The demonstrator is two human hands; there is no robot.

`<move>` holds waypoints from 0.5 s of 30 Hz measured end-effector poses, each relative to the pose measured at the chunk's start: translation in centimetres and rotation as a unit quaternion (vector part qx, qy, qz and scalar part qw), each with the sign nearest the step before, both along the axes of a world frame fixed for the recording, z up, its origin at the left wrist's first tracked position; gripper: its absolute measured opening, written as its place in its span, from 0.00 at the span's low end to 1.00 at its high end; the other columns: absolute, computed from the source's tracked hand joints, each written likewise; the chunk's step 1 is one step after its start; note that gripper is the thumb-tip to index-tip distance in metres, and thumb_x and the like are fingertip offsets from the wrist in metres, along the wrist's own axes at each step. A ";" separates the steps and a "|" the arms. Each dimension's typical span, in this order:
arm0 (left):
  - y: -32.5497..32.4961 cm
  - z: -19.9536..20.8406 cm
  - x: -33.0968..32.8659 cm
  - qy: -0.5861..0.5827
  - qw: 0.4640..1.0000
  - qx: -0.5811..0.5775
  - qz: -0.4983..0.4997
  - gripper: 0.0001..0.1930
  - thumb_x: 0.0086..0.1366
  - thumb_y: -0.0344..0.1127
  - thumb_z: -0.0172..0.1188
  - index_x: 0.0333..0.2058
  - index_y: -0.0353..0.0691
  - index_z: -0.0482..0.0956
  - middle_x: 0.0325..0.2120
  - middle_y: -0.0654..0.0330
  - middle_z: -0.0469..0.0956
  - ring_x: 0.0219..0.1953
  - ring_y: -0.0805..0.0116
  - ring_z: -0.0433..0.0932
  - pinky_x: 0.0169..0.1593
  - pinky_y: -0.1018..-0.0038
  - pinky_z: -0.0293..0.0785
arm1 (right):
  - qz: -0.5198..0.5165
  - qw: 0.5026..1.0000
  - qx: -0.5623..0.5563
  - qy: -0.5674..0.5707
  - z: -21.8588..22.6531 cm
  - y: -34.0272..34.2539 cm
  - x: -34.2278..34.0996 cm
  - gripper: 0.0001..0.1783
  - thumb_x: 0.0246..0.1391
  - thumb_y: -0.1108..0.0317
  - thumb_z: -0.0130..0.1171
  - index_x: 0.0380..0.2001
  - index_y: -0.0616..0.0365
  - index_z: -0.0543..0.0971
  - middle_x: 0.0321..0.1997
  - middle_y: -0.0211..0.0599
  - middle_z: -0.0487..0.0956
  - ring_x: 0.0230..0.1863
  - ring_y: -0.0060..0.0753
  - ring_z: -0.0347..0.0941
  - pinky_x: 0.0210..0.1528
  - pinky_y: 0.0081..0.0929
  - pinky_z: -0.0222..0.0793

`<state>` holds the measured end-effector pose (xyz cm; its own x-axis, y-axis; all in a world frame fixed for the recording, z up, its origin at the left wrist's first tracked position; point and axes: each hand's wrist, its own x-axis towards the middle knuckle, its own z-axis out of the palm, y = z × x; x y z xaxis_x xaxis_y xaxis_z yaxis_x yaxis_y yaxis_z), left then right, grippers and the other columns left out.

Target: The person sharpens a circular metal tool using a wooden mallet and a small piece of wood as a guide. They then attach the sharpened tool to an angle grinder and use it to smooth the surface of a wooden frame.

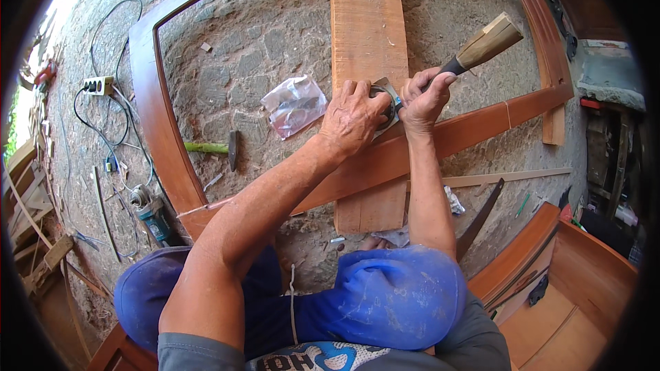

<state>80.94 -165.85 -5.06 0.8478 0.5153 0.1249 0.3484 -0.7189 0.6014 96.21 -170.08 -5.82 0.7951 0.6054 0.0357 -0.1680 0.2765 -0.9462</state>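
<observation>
Right hand holds a wood-handled tool; left hand curls around a round thing. An open wooden box has a black thing inside.

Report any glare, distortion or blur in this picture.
Head view: fisheye curvature bows the wooden frame, with black corners; head view: the upper-left edge is washed out, and the plastic bag shows highlights; head view: left hand and right hand look fairly sharp.
</observation>
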 end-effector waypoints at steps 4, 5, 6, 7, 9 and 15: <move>2.4 -0.9 1.6 -0.031 0.998 0.042 0.031 0.13 0.61 0.40 0.65 0.40 0.41 0.75 0.41 0.43 0.74 0.44 0.43 0.72 0.51 0.54 0.69 | 0.018 1.000 -0.001 -0.013 -0.1 3.0 1.6 0.39 0.61 0.25 0.42 0.18 0.51 0.59 0.10 0.20 0.53 0.09 0.17 0.50 0.13 0.21 0.45; 3.2 -0.9 2.1 -0.047 0.997 0.052 0.037 0.13 0.62 0.40 0.64 0.40 0.41 0.75 0.40 0.44 0.74 0.43 0.44 0.72 0.50 0.54 0.68 | 0.019 1.000 0.007 -0.015 0.0 4.0 2.2 0.39 0.61 0.25 0.42 0.18 0.51 0.60 0.10 0.21 0.54 0.09 0.17 0.50 0.12 0.21 0.45; 3.9 -0.9 2.7 -0.044 0.997 0.051 0.041 0.13 0.62 0.40 0.64 0.40 0.41 0.75 0.40 0.44 0.74 0.43 0.44 0.72 0.50 0.54 0.68 | 0.019 1.000 0.003 -0.011 0.1 4.9 2.7 0.39 0.61 0.25 0.42 0.18 0.51 0.60 0.10 0.21 0.54 0.09 0.17 0.50 0.12 0.20 0.45; 4.6 -0.8 3.4 -0.041 0.997 0.050 0.046 0.13 0.62 0.40 0.64 0.39 0.41 0.75 0.40 0.44 0.74 0.43 0.44 0.72 0.50 0.54 0.68 | 0.018 1.000 0.000 -0.008 0.2 5.8 3.4 0.39 0.61 0.25 0.43 0.18 0.50 0.60 0.10 0.21 0.54 0.09 0.17 0.50 0.12 0.20 0.45; 5.5 -0.6 4.5 -0.016 0.998 0.031 0.050 0.14 0.61 0.41 0.65 0.40 0.41 0.76 0.42 0.42 0.74 0.46 0.42 0.72 0.52 0.53 0.68 | 0.014 1.000 -0.017 -0.003 0.4 7.2 4.4 0.39 0.61 0.25 0.42 0.17 0.50 0.59 0.10 0.21 0.53 0.09 0.16 0.50 0.12 0.20 0.44; 6.4 -0.3 5.0 -0.012 0.997 0.011 0.081 0.18 0.60 0.42 0.67 0.44 0.40 0.77 0.48 0.41 0.74 0.50 0.40 0.72 0.56 0.53 0.69 | 0.026 1.000 -0.007 0.000 0.1 8.0 5.1 0.40 0.58 0.22 0.42 0.17 0.50 0.59 0.11 0.20 0.53 0.10 0.16 0.49 0.12 0.20 0.44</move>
